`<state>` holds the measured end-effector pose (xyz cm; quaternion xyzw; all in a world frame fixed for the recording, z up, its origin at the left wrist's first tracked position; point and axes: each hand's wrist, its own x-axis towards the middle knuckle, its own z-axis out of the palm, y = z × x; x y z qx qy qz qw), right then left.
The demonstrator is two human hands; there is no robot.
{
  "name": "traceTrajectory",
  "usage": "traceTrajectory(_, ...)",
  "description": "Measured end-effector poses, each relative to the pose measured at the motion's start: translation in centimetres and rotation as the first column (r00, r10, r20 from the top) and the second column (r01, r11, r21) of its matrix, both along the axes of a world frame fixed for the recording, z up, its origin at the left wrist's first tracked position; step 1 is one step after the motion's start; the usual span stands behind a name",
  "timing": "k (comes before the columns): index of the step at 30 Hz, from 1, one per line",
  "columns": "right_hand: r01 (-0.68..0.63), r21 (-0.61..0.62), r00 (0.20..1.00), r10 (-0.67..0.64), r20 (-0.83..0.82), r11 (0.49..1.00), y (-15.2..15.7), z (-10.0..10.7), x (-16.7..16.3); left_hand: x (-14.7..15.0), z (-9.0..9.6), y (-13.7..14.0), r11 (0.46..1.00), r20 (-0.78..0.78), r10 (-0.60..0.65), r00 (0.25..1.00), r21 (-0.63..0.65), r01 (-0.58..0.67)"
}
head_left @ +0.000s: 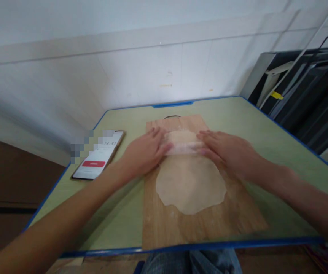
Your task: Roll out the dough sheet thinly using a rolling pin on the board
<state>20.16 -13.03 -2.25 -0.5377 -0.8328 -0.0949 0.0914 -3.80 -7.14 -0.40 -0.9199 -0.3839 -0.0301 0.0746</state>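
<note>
A thin, flat sheet of dough [191,184] with an uneven edge lies on a wooden board [164,230]. Across its far part runs a pale, floury rolling pin [184,148], slightly blurred. My left hand [148,150] holds the pin's left end, with the thumb on the near side and the fingers toward the back. At the opposite end, my right hand [225,152] grips the pin in the same way. Both hands cover the pin's ends, so these are hidden.
The board rests on a light green table [118,220] with a blue edge. A lit phone [104,152] lies left of my left forearm. A white wall [152,72] stands behind. Dark panels and cables [309,87] are at the right.
</note>
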Motion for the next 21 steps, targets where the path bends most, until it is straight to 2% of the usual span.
traceTrajectory(1, -0.052, 0.09, 0.999, 0.051, 0.018, 0.995, -2.7, -0.6, 0.2, -0.6, -0.2, -2.6, 1.0, 0.004, -0.003, 1.0, 0.004, 0.003)
traceTrajectory(2, -0.085, 0.184, 0.996, 0.08, 0.033, 0.979, -5.2, -1.2, 0.4, -1.2, -0.5, -5.0, 0.997, 0.01, -0.021, 1.0, 0.074, 0.02)
traceTrajectory(4, -0.11, 0.196, 0.994, 0.101, 0.051, 0.975, -8.9, -2.0, 0.7, -2.0, -0.7, -8.3, 0.982, -0.01, -0.116, 0.993, 0.151, 0.116)
traceTrajectory(6, -0.147, 0.194, 0.988, 0.137, 0.064, 0.97, -9.8, -2.3, 0.9, -2.1, -0.7, -8.8, 0.974, -0.031, -0.173, 0.984, 0.142, 0.176)
traceTrajectory(7, -0.163, 0.178, 0.986, 0.152, 0.075, 0.97, -9.1, -2.2, 0.9, -1.9, -0.7, -7.8, 0.974, -0.035, -0.177, 0.984, 0.138, 0.18)
traceTrajectory(9, -0.124, 0.193, 0.992, 0.117, 0.046, 0.973, -5.5, -1.7, 0.9, -0.9, -0.4, -4.2, 0.981, -0.026, -0.134, 0.991, 0.142, 0.136)
traceTrajectory(11, -0.065, 0.123, 0.998, 0.065, -0.001, 0.99, -0.2, -1.1, 0.8, 0.5, 0.0, 0.7, 0.992, -0.006, -0.085, 0.996, 0.093, 0.085)
traceTrajectory(13, 0.055, 0.019, 0.998, -0.054, -0.038, 0.998, 5.1, -0.5, 0.9, 1.9, 0.5, 5.2, 0.997, 0.039, 0.03, 0.999, 0.076, -0.033)
traceTrajectory(15, 0.139, -0.05, 0.988, -0.142, -0.062, 0.989, 9.0, 0.0, 1.1, 3.0, 0.9, 8.5, 0.994, 0.039, 0.074, 0.997, 0.082, -0.077)
traceTrajectory(16, 0.118, -0.074, 0.991, -0.123, -0.058, 0.99, 10.1, 0.1, 1.3, 3.3, 1.0, 9.4, 0.994, 0.018, 0.087, 0.996, 0.072, -0.088)
traceTrajectory(18, 0.08, -0.095, 0.995, -0.085, -0.046, 0.992, 10.3, 0.2, 1.4, 3.4, 1.0, 9.9, 0.996, -0.026, 0.079, 0.997, 0.052, -0.078)
traceTrajectory(21, -0.024, -0.066, 1.0, 0.024, -0.006, 0.997, 5.8, 0.1, 0.9, 2.4, 0.5, 6.9, 1.0, -0.064, 0.02, 0.998, 0.025, -0.018)
